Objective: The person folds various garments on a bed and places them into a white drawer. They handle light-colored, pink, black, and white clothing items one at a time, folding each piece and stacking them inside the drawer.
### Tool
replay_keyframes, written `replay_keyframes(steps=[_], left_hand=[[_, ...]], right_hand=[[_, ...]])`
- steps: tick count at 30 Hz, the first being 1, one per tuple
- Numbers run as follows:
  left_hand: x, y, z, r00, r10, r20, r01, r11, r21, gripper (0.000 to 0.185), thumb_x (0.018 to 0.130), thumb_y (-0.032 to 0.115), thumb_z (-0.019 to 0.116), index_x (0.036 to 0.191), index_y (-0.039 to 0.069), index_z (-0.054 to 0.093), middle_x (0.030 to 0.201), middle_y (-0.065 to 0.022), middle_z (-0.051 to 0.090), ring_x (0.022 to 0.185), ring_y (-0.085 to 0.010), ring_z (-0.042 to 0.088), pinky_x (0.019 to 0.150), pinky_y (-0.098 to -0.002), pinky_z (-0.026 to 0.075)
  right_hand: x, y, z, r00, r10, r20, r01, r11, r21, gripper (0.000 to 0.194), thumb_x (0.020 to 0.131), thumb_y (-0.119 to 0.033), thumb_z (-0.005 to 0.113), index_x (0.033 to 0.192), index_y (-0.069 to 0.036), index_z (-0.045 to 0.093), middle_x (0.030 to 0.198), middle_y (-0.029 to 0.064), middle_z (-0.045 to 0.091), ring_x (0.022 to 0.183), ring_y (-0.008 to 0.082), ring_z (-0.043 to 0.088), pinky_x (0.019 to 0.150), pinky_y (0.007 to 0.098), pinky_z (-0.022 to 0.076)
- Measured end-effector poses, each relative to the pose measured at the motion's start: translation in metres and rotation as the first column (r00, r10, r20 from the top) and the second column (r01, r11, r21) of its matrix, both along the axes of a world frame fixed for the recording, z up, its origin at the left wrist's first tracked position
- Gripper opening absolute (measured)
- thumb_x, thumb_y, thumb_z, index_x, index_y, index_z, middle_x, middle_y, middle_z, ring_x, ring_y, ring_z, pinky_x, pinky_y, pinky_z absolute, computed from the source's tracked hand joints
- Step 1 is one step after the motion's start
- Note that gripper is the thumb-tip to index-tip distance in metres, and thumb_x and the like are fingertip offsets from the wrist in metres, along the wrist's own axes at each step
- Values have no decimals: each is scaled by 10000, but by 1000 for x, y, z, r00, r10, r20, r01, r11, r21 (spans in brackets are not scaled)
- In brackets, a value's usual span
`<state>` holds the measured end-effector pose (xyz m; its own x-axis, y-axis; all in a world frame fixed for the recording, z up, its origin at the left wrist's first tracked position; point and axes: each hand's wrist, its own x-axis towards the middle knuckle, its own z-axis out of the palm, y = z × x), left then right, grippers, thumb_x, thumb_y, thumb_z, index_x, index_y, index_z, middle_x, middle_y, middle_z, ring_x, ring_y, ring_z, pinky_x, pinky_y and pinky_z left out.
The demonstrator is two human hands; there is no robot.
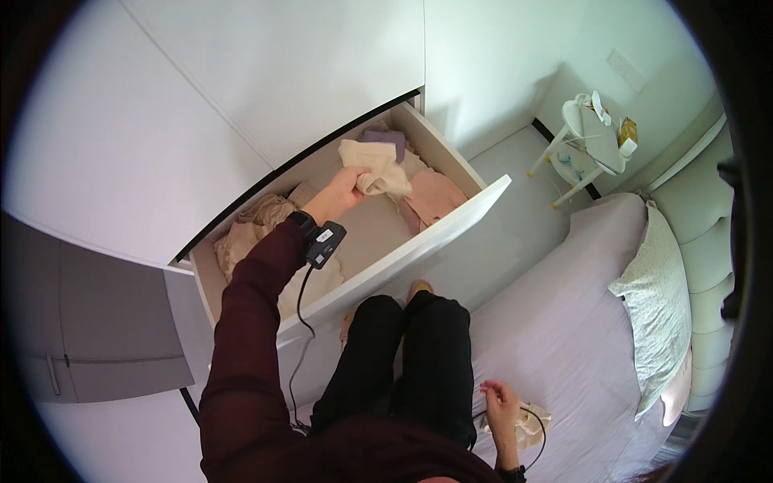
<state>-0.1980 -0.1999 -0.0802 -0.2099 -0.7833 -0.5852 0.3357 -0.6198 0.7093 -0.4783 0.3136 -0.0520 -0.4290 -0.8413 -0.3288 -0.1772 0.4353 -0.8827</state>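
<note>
My left hand [350, 188] holds a folded cream cloth [379, 166] over the right part of an open white drawer [386, 253]. Beneath and beside that cloth lie a folded purple cloth [386, 142] and a folded pink garment [435, 198]. Beige garments [256, 224] are heaped in the drawer's left part, partly hidden by my sleeve. My right hand [500, 401] hovers at the bed's edge with its fingers loosely curled and nothing seen in them. A crumpled cream cloth [531, 427] lies on the bed beside and partly behind that hand.
The bed [561, 332] with a patterned pillow [655, 314] is at my right. A small white stool [574, 124] holding a tissue box [628, 134] and other items stands by the far wall. White cabinet fronts [272, 66] rise beyond the drawer. Black cables run from both wrists.
</note>
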Motion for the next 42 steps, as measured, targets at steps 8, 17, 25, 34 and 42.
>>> replay_keyframes(steps=[8, 17, 25, 34, 42], left_hand=[[-52, -11, -23, 774, -172, 610, 298, 948, -112, 783, 883, 275, 671, 1485, 122, 195, 1386, -134, 406, 1167, -270, 517, 912, -474, 500], [-35, 21, 71, 783, -426, 453, 621, 581, -526, 453, 978, 214, 533, 1388, 55, 423, 1373, -132, 484, 1159, -235, 573, 1006, -355, 438], [-55, 163, 144, 757, -555, 346, 652, 595, -470, 330, 994, 192, 501, 1282, 30, 518, 1145, -105, 624, 992, -183, 634, 904, -298, 485], [-71, 293, 150, 686, -698, 205, 656, 470, -590, 269, 942, 40, 533, 1210, 25, 556, 1056, -94, 647, 993, -191, 640, 906, -323, 498], [-115, 356, 163, 723, -316, 615, 560, -252, -789, 786, 719, 236, 786, 1384, 47, 413, 1278, -196, 517, 1227, -386, 448, 1016, -458, 360]], right_hand=[[-16, 9, -7, 989, -76, -123, 91, 989, 120, 144, 923, -60, 552, 990, 15, 656, 880, 93, 701, 800, 136, 663, 713, 262, 513], [-100, 138, -30, 516, -502, -694, 672, 740, -35, 196, 902, -115, 554, 1057, -31, 641, 980, 101, 660, 900, 249, 618, 806, 348, 493], [-123, 236, -110, 661, -626, -414, 727, 400, 557, 653, 770, -405, 730, 1247, 8, 566, 1054, 161, 688, 977, 249, 650, 828, 353, 506], [-106, 78, 70, 645, -419, -639, 343, 906, -248, 118, 877, -95, 593, 905, -8, 518, 681, 173, 581, 612, 322, 592, 548, 405, 452], [15, -32, 148, 621, 109, -776, -523, 796, -306, 216, 779, -27, 710, 924, -31, 550, 748, 121, 579, 662, 302, 590, 597, 371, 471]])
